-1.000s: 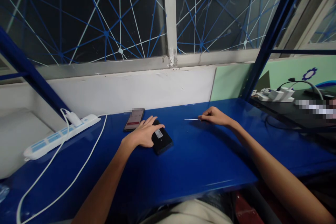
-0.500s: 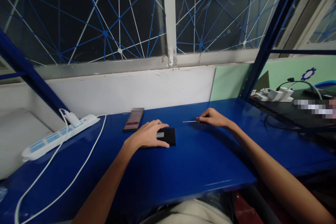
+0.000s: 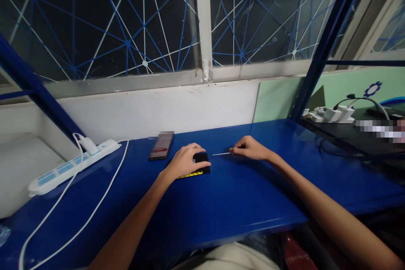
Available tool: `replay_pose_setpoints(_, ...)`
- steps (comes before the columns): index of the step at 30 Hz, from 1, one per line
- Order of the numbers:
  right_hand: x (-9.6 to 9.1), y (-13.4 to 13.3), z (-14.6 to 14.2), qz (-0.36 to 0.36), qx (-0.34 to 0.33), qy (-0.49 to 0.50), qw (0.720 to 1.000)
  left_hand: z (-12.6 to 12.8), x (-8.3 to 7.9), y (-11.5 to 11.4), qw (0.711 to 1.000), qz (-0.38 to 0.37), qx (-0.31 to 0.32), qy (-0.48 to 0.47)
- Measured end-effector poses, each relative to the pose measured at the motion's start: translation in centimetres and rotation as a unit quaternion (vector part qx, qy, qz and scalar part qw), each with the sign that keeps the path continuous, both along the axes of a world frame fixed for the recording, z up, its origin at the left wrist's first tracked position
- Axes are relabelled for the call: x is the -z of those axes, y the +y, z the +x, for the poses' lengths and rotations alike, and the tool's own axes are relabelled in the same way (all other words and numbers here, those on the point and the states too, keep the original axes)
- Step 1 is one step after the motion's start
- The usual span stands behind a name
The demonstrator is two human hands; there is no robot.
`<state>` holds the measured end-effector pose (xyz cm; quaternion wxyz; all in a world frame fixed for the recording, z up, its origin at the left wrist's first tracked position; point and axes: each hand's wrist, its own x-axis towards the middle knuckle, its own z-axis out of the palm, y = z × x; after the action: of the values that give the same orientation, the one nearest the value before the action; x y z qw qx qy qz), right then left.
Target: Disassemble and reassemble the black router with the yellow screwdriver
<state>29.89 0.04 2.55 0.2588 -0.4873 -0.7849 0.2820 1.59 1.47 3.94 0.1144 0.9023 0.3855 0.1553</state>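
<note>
My left hand point(image 3: 186, 162) lies over a flat black box point(image 3: 206, 170), gripping it with the fingers across the far side and the thumb along the near side. A yellow strip with black marks shows on the box's near edge, and most of its top is hidden under the hand. Just to the right, my right hand point(image 3: 248, 147) is closed in a pinch on a thin silvery rod point(image 3: 220, 154). The rod points left, its tip a short way from the box's right end. Its kind is too small to make out.
A phone point(image 3: 162, 145) lies behind my left hand. To the left are a white power strip point(image 3: 74, 166) and a looped white cable point(image 3: 111, 179) on the blue table point(image 3: 234, 206). Blue frame posts point(image 3: 329, 46) stand at both sides, with plugged-in chargers point(image 3: 338, 114) at the far right.
My right hand has moved left and slightly nearer with the rod, bringing its tip closer to the box. My left hand has shifted right over the box, and its yellow edge now shows.
</note>
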Motion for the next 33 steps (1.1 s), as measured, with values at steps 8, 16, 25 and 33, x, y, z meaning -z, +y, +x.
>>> replay_pose_setpoints(8, 0.4, 0.0, -0.5, 0.003, -0.014, -0.005, 1.000, 1.2, 1.6, 0.1, 0.997, 0.016, 0.033, -0.068)
replay_pose_setpoints(16, 0.6, -0.1, -0.7, 0.005, -0.025, -0.008, 1.000, 1.1, 1.9, 0.5, 0.995, 0.015, 0.045, -0.090)
replay_pose_setpoints(25, 0.6, 0.1, -0.5, 0.008, -0.018, -0.011, 1.000, 1.2, 1.7, 0.3, 0.996, 0.008, 0.038, -0.076)
replay_pose_setpoints(33, 0.7, 0.1, -0.5, 0.020, -0.030, -0.024, 0.999, 1.3, 2.3, 0.5, 0.996, 0.016, 0.050, -0.067)
